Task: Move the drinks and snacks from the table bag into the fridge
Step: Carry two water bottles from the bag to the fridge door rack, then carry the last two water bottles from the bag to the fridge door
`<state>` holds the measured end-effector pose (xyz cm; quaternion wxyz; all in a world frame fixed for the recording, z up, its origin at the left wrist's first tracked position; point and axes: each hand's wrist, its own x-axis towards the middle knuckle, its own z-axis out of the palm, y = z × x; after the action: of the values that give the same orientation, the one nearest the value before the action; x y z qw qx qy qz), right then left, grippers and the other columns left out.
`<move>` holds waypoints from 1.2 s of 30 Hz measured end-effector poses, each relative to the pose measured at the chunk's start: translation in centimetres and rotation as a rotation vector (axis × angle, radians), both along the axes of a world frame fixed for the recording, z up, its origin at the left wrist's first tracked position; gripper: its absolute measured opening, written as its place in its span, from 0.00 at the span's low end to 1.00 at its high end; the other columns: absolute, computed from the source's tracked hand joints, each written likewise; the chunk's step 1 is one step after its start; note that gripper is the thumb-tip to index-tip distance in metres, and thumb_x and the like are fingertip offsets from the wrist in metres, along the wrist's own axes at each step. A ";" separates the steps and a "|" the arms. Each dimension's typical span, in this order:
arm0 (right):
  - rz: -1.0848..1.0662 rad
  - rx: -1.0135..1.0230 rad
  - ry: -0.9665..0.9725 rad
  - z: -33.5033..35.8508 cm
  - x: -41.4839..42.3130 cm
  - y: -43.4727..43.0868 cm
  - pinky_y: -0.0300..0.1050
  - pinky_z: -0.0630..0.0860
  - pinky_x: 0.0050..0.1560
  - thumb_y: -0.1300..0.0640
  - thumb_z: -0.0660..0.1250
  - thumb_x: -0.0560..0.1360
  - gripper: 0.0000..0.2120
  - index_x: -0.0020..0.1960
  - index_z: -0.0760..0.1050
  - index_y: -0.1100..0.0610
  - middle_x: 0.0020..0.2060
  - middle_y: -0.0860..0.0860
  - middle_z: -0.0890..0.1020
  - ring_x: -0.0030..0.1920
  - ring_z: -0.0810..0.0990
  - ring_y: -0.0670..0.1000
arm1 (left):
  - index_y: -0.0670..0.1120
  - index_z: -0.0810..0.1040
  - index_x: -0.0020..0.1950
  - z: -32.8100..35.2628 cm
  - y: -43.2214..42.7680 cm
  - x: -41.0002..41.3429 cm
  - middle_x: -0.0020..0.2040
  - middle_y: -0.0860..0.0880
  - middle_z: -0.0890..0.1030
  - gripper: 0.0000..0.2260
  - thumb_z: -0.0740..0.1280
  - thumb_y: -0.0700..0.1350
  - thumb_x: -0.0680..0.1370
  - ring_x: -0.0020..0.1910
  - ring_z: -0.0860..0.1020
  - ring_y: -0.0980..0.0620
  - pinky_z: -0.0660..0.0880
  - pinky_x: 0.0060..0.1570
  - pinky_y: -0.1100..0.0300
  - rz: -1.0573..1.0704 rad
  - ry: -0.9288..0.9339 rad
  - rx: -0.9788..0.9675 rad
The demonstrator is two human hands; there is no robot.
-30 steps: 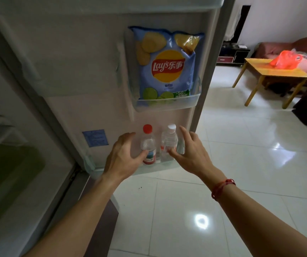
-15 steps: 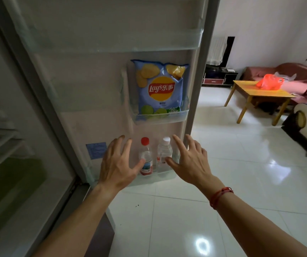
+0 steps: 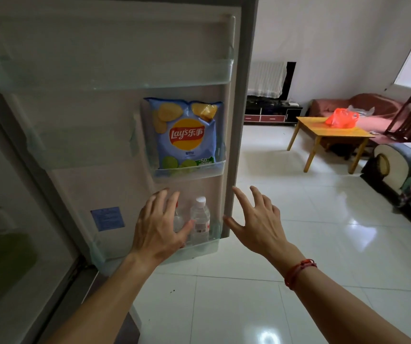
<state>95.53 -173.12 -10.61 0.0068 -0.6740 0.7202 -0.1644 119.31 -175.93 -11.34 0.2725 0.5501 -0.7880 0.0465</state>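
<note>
now both our hands are spread wide and hold nothing. our left hand (image 3: 158, 227) hovers with straight fingers in front of the bottom door shelf (image 3: 199, 252). it covers most of the red-capped bottle (image 3: 178, 220), which half a second ago showed clear beside the thumb. our right hand (image 3: 256, 224) has slid out to the right. earlier it sat before the shelf, and it is now past the edge of the fridge door (image 3: 100, 120), over the white floor tiles.

the white-capped water bottle (image 3: 200, 219) stands upright in the bottom shelf between the two hands. the left thumb tip is just beside it, but we cannot tell whether they touch. the lay's chip bag (image 3: 187, 135) stands upright in the small shelf above, as before. across the room the orange plastic bag (image 3: 342, 117) lies on the wooden table (image 3: 323, 131), unmoved. a red string bracelet (image 3: 298, 271) circles our right wrist.
</note>
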 end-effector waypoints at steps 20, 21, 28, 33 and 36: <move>-0.494 -0.034 0.126 3.6 -4.0 14.5 0.60 0.62 0.73 0.33 0.55 0.79 0.35 0.81 0.48 0.41 0.80 0.58 0.56 0.76 0.60 0.61 | 0.46 0.66 0.74 2.6 2.2 -8.2 0.73 0.41 0.68 0.36 0.56 0.69 0.74 0.71 0.67 0.39 0.71 0.62 0.40 -0.483 -0.002 -0.080; -0.519 -0.037 0.125 3.8 -4.5 15.3 0.60 0.62 0.74 0.32 0.55 0.79 0.35 0.81 0.47 0.41 0.80 0.58 0.56 0.77 0.60 0.61 | 0.46 0.66 0.74 2.7 2.5 -9.0 0.73 0.41 0.68 0.36 0.57 0.69 0.74 0.71 0.67 0.39 0.71 0.63 0.40 -0.513 0.001 -0.078; -0.662 -0.066 0.120 4.2 -8.6 21.4 0.60 0.63 0.71 0.33 0.55 0.79 0.35 0.81 0.49 0.42 0.79 0.58 0.59 0.76 0.62 0.60 | 0.45 0.69 0.73 3.7 5.5 -15.7 0.73 0.41 0.70 0.37 0.56 0.70 0.74 0.70 0.70 0.38 0.71 0.62 0.37 -0.685 -0.008 -0.116; -0.739 -0.086 0.101 4.6 -12.4 24.2 0.60 0.63 0.72 0.33 0.55 0.79 0.35 0.81 0.50 0.42 0.79 0.58 0.59 0.76 0.62 0.59 | 0.44 0.70 0.72 4.6 7.8 -20.4 0.72 0.41 0.70 0.36 0.57 0.69 0.74 0.69 0.70 0.39 0.73 0.61 0.39 -0.737 0.017 -0.134; -0.739 -0.109 0.080 4.9 -14.4 24.5 0.60 0.62 0.73 0.33 0.56 0.79 0.35 0.81 0.50 0.42 0.78 0.58 0.59 0.76 0.62 0.59 | 0.44 0.70 0.71 5.2 8.4 -22.7 0.71 0.41 0.71 0.36 0.58 0.68 0.74 0.69 0.71 0.39 0.73 0.60 0.40 -0.744 0.024 -0.157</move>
<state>81.11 -148.60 -5.69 -0.1173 -0.3737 0.9048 -0.1673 96.64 -167.54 -6.14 0.3213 0.2045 -0.9246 -0.0018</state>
